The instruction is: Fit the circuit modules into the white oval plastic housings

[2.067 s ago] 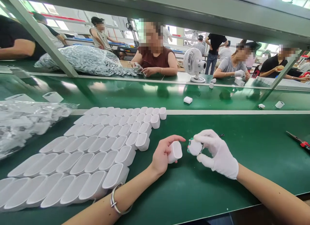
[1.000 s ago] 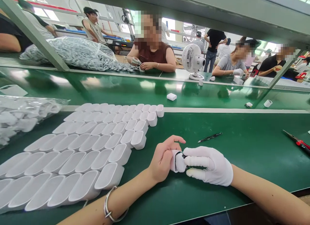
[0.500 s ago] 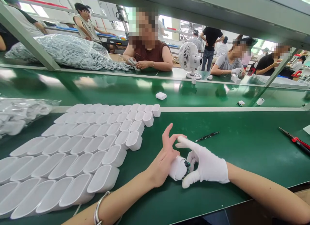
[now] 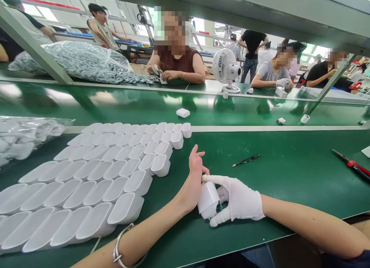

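A white plastic casing (image 4: 208,198) is between my two hands above the green bench. Some green circuit board (image 4: 219,206) shows at its right end. My right hand (image 4: 238,198), in a white glove, grips the casing with thumb and fingers at that end. The palm of my bare left hand (image 4: 194,183) presses against the casing's left side, its fingers stretched upward and away. Black tweezers (image 4: 247,160) lie on the bench beyond my right hand. To the left of my hands stand rows of open white plastic shells (image 4: 125,208).
Red-and-black pliers (image 4: 351,163) lie at the right. A conveyor belt (image 4: 138,110) behind the bench carries a white casing (image 4: 183,113), a small board piece (image 4: 280,121) and a white part (image 4: 305,119). A plastic bag (image 4: 26,135) sits at left. Co-workers and a fan (image 4: 227,69) are across.
The casing has turned, showing more of its smooth side, and both hands have shifted slightly left. My left fingers have drawn closer together. Pieces on the belt have moved left.
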Available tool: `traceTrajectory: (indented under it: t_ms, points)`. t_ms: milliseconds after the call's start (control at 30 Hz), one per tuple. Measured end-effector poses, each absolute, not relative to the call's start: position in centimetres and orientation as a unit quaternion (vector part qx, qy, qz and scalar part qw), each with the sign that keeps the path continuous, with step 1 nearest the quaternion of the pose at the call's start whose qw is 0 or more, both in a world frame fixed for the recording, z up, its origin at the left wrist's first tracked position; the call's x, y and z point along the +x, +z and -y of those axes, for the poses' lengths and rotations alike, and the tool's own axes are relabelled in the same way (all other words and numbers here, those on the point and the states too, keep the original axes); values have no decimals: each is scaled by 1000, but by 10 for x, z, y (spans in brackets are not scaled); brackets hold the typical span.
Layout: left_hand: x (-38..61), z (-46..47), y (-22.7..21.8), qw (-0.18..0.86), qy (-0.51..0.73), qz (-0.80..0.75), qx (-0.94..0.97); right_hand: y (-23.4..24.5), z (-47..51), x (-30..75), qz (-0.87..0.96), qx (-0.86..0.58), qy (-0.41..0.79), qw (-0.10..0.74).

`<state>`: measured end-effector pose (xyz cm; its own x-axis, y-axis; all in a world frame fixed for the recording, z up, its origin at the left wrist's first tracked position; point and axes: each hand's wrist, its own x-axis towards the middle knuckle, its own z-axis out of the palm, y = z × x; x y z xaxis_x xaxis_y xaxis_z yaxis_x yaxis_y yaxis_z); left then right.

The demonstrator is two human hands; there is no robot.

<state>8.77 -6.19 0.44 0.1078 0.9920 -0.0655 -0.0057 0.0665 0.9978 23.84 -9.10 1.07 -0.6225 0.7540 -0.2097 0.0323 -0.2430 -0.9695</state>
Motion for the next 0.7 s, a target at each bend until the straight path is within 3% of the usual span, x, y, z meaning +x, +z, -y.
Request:
traceTrajectory:
  t_ms: [267,700]
  points:
    - [86,62,10,635,393,-333,575,23,68,250,475,-347,651,479]
    - [91,61,8,656,451,-343,498,25,68,252,472,-323,682,457]
